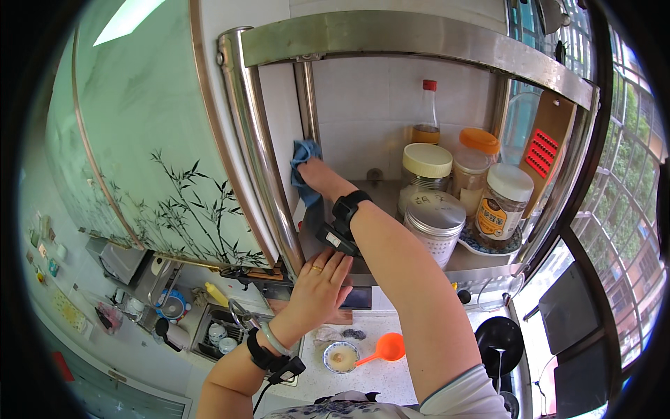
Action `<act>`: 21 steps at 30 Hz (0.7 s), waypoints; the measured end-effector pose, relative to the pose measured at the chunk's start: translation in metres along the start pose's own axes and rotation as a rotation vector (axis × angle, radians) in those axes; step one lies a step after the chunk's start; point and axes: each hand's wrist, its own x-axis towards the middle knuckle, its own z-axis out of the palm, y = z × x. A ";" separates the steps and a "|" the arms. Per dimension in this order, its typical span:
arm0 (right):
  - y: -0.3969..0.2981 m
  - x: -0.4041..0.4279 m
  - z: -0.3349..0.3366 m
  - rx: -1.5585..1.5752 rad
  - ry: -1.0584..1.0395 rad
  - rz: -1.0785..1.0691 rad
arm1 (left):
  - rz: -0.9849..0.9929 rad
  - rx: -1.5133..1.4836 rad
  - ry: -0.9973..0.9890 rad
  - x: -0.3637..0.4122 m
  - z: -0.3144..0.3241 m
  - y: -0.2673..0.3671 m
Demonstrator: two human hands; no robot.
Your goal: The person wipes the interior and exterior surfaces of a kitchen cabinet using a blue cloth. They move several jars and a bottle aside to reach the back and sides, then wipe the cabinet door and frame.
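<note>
My right hand [315, 174] reaches deep into a stainless steel shelf [398, 31] with a blue cloth [305, 149] in its grip. The cloth is bunched against the rear left post [308, 99] and the side wall, and part of it hangs below my fingers. Lower down, my left hand [320, 277] lies flat at the shelf's front edge, beside the front left post [267, 157]. It holds nothing, its fingers stretched out and slightly apart, a ring on one of them. Both wrists wear black straps with small devices.
Several jars, including a silver-lidded jar [435, 225] and a white-lidded jar [502, 204], stand on the shelf's right side. Behind them is a red-capped bottle [427, 112]. Below, the counter holds a bowl [341, 357] and an orange ladle [388, 348]. A green cabinet [152, 115] borders the left.
</note>
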 end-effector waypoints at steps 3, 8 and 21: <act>0.001 -0.008 0.013 0.313 -0.128 0.022 | 0.006 0.012 0.000 -0.001 0.000 -0.001; -0.013 0.008 -0.012 0.220 0.044 0.238 | -0.002 -0.002 -0.027 -0.002 0.000 -0.002; -0.077 0.028 -0.126 0.909 0.485 0.224 | -0.008 -0.017 -0.023 -0.001 0.001 -0.002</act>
